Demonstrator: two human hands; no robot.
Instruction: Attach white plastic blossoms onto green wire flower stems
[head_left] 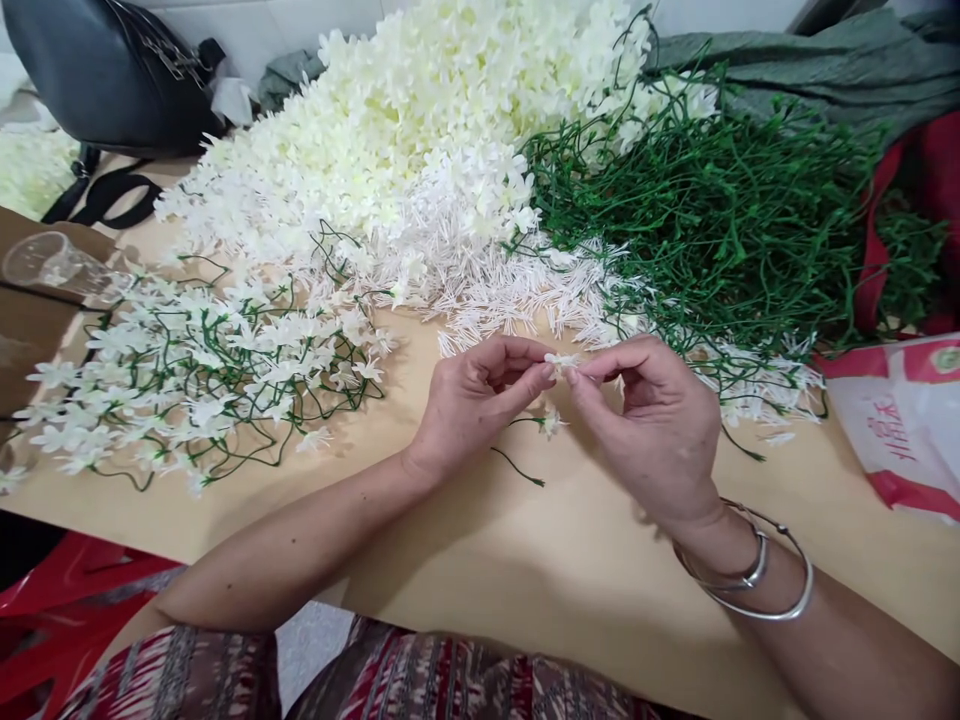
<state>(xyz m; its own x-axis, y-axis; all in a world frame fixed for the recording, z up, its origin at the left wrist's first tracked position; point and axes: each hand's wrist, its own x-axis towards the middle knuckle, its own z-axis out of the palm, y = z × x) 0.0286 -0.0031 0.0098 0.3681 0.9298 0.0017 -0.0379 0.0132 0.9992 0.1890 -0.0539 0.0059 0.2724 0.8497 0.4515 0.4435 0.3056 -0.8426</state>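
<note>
My left hand and my right hand meet over the middle of the table, both pinching one small white artificial flower between thumb and fingertips. Just below them hangs or lies another white blossom on a green stem; I cannot tell which. A loose green stem rests on the tabletop. Beyond my fingers spreads a heap of thin white stamens. White flowers fitted on green stems are piled to the left.
A large mound of cream-white petals fills the back. Green stems are heaped at the right, with a red and white bag in front. A clear plastic cup lies at the left, near a black bag. The table is tan.
</note>
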